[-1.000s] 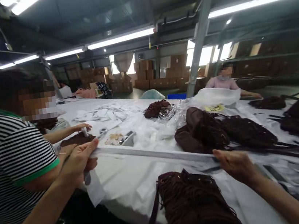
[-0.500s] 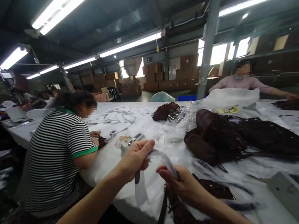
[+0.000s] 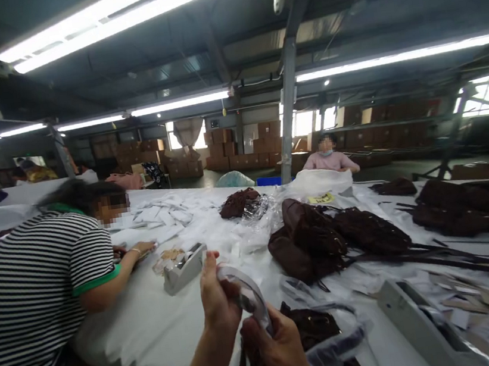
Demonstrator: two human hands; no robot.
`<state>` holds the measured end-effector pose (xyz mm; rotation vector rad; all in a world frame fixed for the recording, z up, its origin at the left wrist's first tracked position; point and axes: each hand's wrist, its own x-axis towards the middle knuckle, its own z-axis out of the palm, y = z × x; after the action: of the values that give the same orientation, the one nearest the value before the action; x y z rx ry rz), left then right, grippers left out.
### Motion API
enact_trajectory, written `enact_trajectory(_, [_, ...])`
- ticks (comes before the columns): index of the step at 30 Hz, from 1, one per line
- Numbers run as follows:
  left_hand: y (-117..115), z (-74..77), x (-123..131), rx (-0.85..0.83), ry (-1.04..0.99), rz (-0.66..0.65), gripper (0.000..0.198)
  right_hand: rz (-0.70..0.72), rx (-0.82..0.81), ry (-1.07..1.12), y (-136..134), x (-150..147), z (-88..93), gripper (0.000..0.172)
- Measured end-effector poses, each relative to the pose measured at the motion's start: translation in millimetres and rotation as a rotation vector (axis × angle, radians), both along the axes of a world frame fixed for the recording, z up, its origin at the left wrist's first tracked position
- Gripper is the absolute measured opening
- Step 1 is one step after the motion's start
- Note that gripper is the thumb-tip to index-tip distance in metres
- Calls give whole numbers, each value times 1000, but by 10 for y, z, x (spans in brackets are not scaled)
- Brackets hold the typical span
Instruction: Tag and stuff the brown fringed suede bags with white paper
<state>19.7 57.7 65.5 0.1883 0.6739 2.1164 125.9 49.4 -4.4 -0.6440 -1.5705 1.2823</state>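
Observation:
A looped strap (image 3: pixel 252 293) wrapped in clear plastic stands up between my two hands. My left hand (image 3: pixel 219 300) is closed on its far side, thumb and fingertips upward. My right hand (image 3: pixel 275 344) grips its near end, with the fingers partly hidden. Under my right hand lies a dark brown bag (image 3: pixel 312 324) with gold-coloured fittings. Another plastic-wrapped strap (image 3: pixel 334 351) curves over the bag. A grey tape dispenser (image 3: pixel 186 268) stands just beyond my left hand.
A second tape dispenser (image 3: pixel 419 328) is at the right front. Dark brown bags (image 3: pixel 309 234) and papers (image 3: pixel 485 301) cover the right side. At left, a co-worker in a striped shirt (image 3: pixel 86 252) leans over the table; another person in pink (image 3: pixel 329 161) is across it.
My view has swung right. My hands have come closer together around the strap, and my left hand has turned upright, away from the tape dispenser. The person in pink has drawn an arm in.

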Motion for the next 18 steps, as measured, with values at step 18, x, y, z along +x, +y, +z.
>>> enact_trajectory(18, [-471, -228, 94, -99, 1258, -638, 31, -73, 184, -362, 187, 461, 147, 17])
